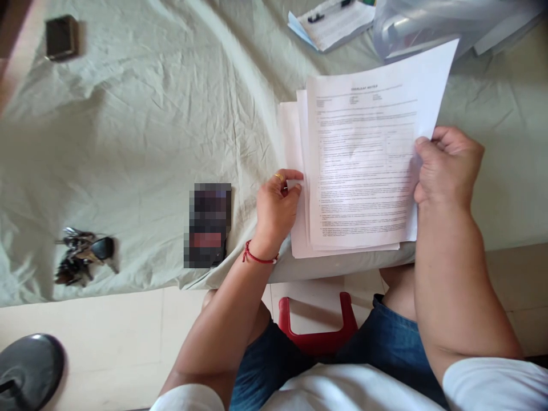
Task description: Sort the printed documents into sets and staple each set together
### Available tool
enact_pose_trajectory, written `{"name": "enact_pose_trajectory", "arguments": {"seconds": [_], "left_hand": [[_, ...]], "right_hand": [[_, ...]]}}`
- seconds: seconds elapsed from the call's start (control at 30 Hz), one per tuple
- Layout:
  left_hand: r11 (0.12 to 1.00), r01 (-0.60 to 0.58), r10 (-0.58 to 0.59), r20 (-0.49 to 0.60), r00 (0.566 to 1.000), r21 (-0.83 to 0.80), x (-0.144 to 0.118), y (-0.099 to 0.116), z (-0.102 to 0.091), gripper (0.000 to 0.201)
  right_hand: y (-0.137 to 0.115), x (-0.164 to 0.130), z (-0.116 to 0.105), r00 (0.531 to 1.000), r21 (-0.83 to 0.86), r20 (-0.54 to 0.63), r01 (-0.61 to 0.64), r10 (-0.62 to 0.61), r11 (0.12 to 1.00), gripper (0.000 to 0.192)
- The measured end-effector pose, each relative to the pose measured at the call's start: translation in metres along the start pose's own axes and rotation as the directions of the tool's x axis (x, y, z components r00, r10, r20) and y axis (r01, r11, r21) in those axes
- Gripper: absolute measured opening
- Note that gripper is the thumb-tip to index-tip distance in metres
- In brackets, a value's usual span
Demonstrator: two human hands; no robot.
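Plainly, two hands grip one paper stack (pixel 359 171): left hand (pixel 277 205) pinching its edge, right hand (pixel 447 165) clamping the opposite side.

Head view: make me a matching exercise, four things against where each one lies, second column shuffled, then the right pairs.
Things:
1. bunch of keys
2. stack of papers
3. dark box
4. red stool

Places:
A. far left corner of the sheet
B. under the person's legs
C. near left edge of the sheet
D. between the left hand and right hand

Pairs: 1-C, 2-D, 3-A, 4-B
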State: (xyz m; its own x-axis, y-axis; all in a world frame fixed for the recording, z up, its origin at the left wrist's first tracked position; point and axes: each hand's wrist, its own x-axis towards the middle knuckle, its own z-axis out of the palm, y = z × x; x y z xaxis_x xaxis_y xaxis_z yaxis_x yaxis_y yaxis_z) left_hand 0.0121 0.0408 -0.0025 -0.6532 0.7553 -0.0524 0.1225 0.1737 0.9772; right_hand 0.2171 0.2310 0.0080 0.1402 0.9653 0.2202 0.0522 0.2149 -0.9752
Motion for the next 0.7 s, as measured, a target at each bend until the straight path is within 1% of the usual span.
{"name": "enact_pose_trajectory", "arguments": {"seconds": [0.07,0.1,0.2,0.27,0.3,0.37,0.43,0.5,0.53,0.6,0.7], "left_hand": [[0.999,0.011,-0.011,0.001,1.0,0.036,0.0006,-0.0003,0.0002,0.025],[0.999,0.034,-0.034,0.007,0.999,0.018,0.0009,-0.0003,0.0005,0.025],[0.988,0.104,-0.101,0.034,0.994,-0.112,0.0012,0.0008,0.001,0.02],[0.972,0.134,-0.125,0.057,0.99,-0.194,0.0009,0.0017,0.0003,0.015],[0.964,0.146,-0.135,0.066,0.989,-0.224,0.0007,0.0018,-0.0003,0.015],[0.95,0.168,-0.152,0.08,0.985,-0.263,0.0006,0.0013,-0.0012,0.021],[0.941,0.171,-0.15,0.095,0.984,-0.29,0.0008,0.0001,-0.0011,0.018],[0.94,0.149,-0.123,0.102,0.987,-0.306,0.0011,-0.0007,0.0001,0.006],[0.941,0.134,-0.108,0.101,0.989,-0.311,0.001,-0.0007,0.001,0.006],[0.942,0.114,-0.086,0.102,0.991,-0.315,0.0007,-0.0004,0.0026,0.013],[0.952,0.103,-0.073,0.115,0.991,-0.288,0.0003,-0.0009,0.0041,0.018]], "right_hand": [[0.0003,-0.0006,0.0,1.0,-0.006,0.005,-0.002,0.002,1.0,0.025],[0.0005,-0.0008,0.0001,1.0,-0.009,0.009,-0.003,0.003,1.0,0.025],[0.0011,-0.0014,0.0003,1.0,-0.012,0.016,-0.001,0.001,1.0,0.025],[0.0013,-0.0014,0.0002,1.0,-0.007,0.015,0.0,0.0,1.0,0.025],[0.0014,-0.0013,0.0001,1.0,-0.002,0.013,0.001,-0.001,1.0,0.025],[0.0015,-0.0011,-0.0003,1.0,0.009,0.014,0.006,-0.006,1.0,0.026],[0.0018,-0.0009,-0.0006,1.0,0.017,0.016,0.008,-0.009,1.0,0.026],[0.0024,-0.0008,-0.0006,1.0,0.019,0.016,0.005,-0.006,1.0,0.026],[0.003,-0.0007,-0.0004,1.0,0.021,0.018,0.004,-0.004,1.0,0.025],[0.0044,-0.001,-0.0001,1.0,0.026,0.025,0.001,-0.002,1.0,0.023],[0.0063,-0.0023,0.0004,0.999,0.022,0.042,0.01,-0.011,1.0,0.021]]}}
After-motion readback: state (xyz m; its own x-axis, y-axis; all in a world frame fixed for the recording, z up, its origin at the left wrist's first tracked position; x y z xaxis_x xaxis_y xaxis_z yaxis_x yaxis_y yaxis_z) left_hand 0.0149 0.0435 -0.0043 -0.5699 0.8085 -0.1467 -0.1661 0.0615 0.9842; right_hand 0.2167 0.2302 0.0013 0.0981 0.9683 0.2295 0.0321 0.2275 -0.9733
